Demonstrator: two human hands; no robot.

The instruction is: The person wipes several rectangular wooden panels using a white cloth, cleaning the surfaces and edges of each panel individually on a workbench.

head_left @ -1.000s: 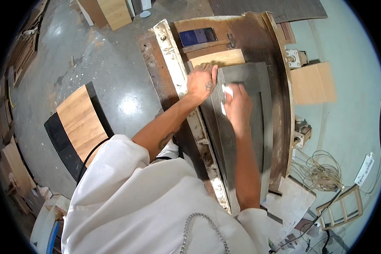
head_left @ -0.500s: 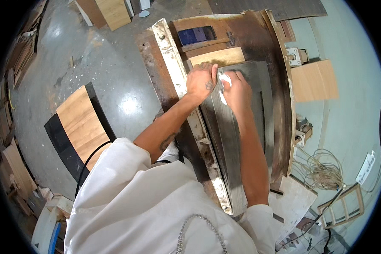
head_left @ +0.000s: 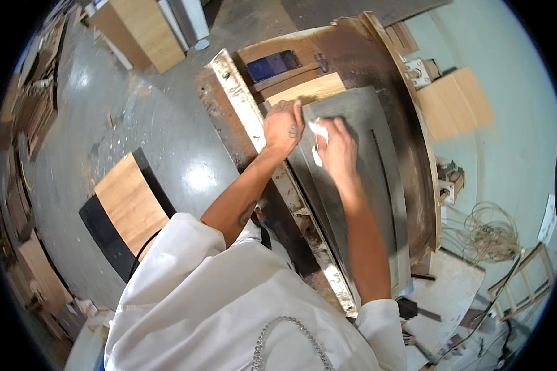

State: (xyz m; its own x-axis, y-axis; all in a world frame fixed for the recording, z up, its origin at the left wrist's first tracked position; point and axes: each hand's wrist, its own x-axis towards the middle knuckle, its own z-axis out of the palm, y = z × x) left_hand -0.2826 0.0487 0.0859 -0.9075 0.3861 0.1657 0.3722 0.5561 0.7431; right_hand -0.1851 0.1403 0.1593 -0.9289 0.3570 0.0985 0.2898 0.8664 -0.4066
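A grey wood-grain panel (head_left: 359, 117) with a recessed middle, like a cabinet door, lies tilted on a rusty-brown workbench (head_left: 353, 46). At its far left corner my left hand (head_left: 283, 128) is closed over the edge, the fingertips partly hidden. My right hand (head_left: 339, 147) pinches a crumpled white cloth (head_left: 317, 130) against the panel's face, just right of the left hand. Beyond the panel's far end shows a light wood board (head_left: 315, 90), partly covered.
A dark phone (head_left: 273, 65) lies at the bench's far end. A pale, worn rail (head_left: 303, 210) runs along its left side. On the floor at left sit stacked boards (head_left: 133, 201); at right are a coil of cable (head_left: 489, 234) and a wooden frame (head_left: 526, 281).
The panel has turned so more of its face shows. My right hand and the cloth have shifted slightly left and nearer. The whole view has also tilted.
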